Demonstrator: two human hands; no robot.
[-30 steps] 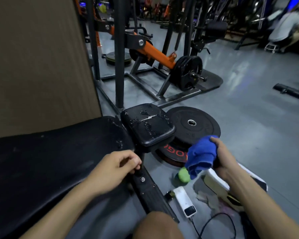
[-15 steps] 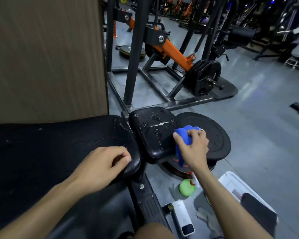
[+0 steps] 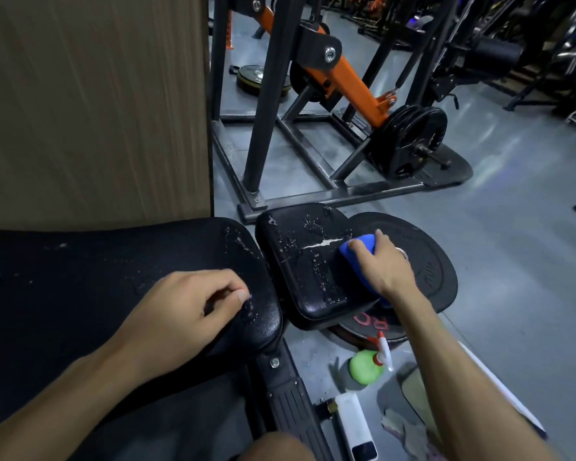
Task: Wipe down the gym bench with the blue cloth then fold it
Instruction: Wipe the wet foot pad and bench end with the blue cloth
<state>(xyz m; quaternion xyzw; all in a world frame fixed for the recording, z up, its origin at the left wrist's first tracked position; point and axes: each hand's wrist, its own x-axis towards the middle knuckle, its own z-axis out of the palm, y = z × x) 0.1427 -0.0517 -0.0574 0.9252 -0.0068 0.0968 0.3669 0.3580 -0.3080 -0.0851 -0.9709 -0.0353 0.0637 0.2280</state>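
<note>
Right hand [image 3: 384, 266] grips bunched blue cloth [image 3: 354, 257], presses it on wet seat pad [image 3: 308, 267] at frame centre, probably to wipe droplets. Left hand [image 3: 187, 309], fingers loosely curled, holding nothing, rests on back pad [image 3: 80, 277] edge at lower left, likely steadying bench.

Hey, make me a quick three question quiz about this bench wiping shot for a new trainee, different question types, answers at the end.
1. True or false: the right hand presses the blue cloth onto the small seat pad.
2. Multiple choice: the left hand rests on A) the green spray bottle, B) the long bench pad, C) the weight plate.
3. Fill in: the droplets on the seat pad lie mostly to the ___ of the cloth in the picture.

Key: 1 true; 2 B; 3 left.
</note>
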